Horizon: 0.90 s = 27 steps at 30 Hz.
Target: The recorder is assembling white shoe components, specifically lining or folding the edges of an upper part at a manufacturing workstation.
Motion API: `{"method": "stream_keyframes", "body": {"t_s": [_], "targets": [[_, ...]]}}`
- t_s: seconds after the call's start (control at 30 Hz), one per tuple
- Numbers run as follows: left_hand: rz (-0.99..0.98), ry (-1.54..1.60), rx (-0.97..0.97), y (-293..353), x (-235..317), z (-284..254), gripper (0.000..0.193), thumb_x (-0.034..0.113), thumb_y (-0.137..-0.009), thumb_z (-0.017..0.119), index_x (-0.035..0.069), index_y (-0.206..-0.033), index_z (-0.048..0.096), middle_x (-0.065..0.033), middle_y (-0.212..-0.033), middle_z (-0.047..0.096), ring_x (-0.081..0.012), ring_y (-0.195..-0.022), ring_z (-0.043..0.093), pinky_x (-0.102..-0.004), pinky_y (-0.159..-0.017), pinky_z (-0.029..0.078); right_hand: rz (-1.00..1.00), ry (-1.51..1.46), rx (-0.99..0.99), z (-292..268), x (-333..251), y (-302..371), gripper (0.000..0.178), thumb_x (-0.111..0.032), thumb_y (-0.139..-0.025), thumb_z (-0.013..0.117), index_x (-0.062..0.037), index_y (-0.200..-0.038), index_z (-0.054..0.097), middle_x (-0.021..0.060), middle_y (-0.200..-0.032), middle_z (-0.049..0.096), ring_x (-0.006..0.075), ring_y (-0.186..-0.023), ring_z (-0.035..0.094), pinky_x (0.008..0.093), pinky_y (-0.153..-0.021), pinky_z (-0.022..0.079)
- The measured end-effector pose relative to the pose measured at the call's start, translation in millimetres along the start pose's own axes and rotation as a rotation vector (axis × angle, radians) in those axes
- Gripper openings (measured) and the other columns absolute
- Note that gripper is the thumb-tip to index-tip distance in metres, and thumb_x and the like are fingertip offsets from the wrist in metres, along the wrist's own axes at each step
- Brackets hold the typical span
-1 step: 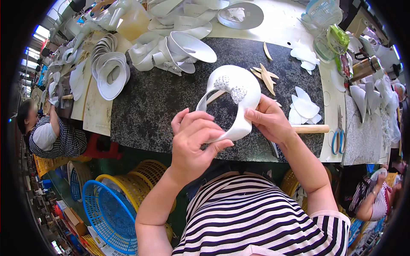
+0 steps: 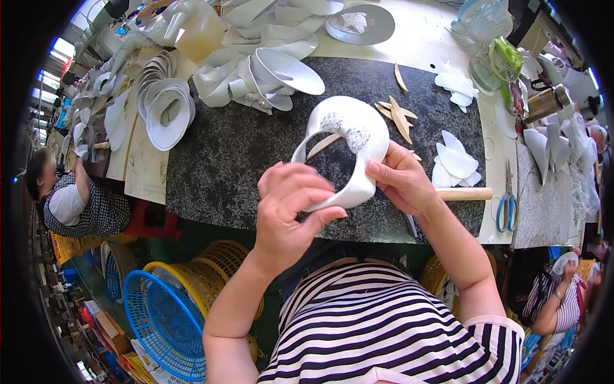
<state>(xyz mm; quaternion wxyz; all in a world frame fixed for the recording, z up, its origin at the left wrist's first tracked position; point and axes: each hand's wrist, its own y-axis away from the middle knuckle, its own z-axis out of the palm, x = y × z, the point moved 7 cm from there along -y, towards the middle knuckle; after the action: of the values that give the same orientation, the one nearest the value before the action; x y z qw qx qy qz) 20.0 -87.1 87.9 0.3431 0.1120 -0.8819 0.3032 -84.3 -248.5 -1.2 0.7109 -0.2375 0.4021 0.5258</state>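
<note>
Over the dark speckled board [image 2: 224, 166], a white shoe upper [image 2: 366, 125] with two clusters of sparkling stones is held up in the air, its opening facing me. My right hand [image 2: 404, 178] grips its right side, thumb on the outer surface and fingers behind. Around the lower left edge, the fingers and thumb of my left hand [image 2: 286, 203] close on the rim; those fingers are slightly blurred. Thin curved tan pieces [image 2: 401, 120] lie beyond my right hand, and one more tan strip [image 2: 323, 146] shows through the upper's opening.
White rounded pieces [image 2: 457, 161] and a wooden stick [image 2: 465, 194] lie to the right, beside blue-handled scissors [image 2: 506, 211]. More white uppers [image 2: 281, 73] pile up at the back; nested white pieces [image 2: 169, 115] sit left. Below are a blue basket [image 2: 144, 320] and co-workers at both sides.
The shoe upper has shifted slightly left and turned a little. My left fingers have moved along its edge; my right hand keeps its grip.
</note>
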Motion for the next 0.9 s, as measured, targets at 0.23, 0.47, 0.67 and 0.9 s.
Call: {"method": "stream_keyframes", "body": {"t_s": [0.23, 0.47, 0.67, 0.9], "targets": [[-0.206, 0.532, -0.060, 6, -48, 5, 0.053, 0.030, -0.076, 0.092, 0.012, -0.120, 0.068, -0.0212, -0.153, 0.044, -0.0335, -0.140, 0.049, -0.0427, -0.115, 0.040, -0.012, -0.080, 0.003, 7, 0, -9, 0.046, -0.017, -0.100, 0.070, -0.0025, -0.140, 0.052, 0.0060, -0.124, 0.067, 0.0145, -0.112, 0.066, 0.0334, -0.097, 0.054], [-0.195, 0.255, -0.023, 10, -44, -2, 0.030, 0.014, -0.074, 0.092, 0.008, -0.098, 0.075, -0.0233, -0.151, 0.047, -0.0350, -0.127, 0.062, -0.0406, -0.106, 0.052, 0.016, -0.145, 0.043, 7, 11, -14, 0.043, -0.018, -0.102, 0.068, -0.0024, -0.139, 0.053, 0.0058, -0.123, 0.067, 0.0145, -0.111, 0.066, 0.0327, -0.096, 0.055], [0.103, -0.045, 0.122, 12, -21, -10, 0.022, 0.008, -0.073, 0.089, 0.010, -0.091, 0.077, -0.0209, -0.148, 0.047, -0.0373, -0.130, 0.058, -0.0450, -0.101, 0.054, -0.171, 0.325, 0.320, -3, -10, -13, 0.039, -0.018, -0.103, 0.065, -0.0004, -0.137, 0.054, 0.0068, -0.121, 0.067, 0.0121, -0.102, 0.065, 0.0267, -0.086, 0.052], [0.117, -0.190, 0.049, 12, -8, -14, 0.022, 0.009, -0.071, 0.089, 0.010, -0.089, 0.078, -0.0189, -0.142, 0.050, -0.0357, -0.128, 0.055, -0.0461, -0.098, 0.053, -1.053, 1.444, -0.072, 88, -53, 39, 0.030, -0.015, -0.077, 0.080, -0.0112, -0.105, 0.074, 0.0031, -0.103, 0.069, 0.0228, -0.097, 0.064, 0.0382, -0.089, 0.047]]}}
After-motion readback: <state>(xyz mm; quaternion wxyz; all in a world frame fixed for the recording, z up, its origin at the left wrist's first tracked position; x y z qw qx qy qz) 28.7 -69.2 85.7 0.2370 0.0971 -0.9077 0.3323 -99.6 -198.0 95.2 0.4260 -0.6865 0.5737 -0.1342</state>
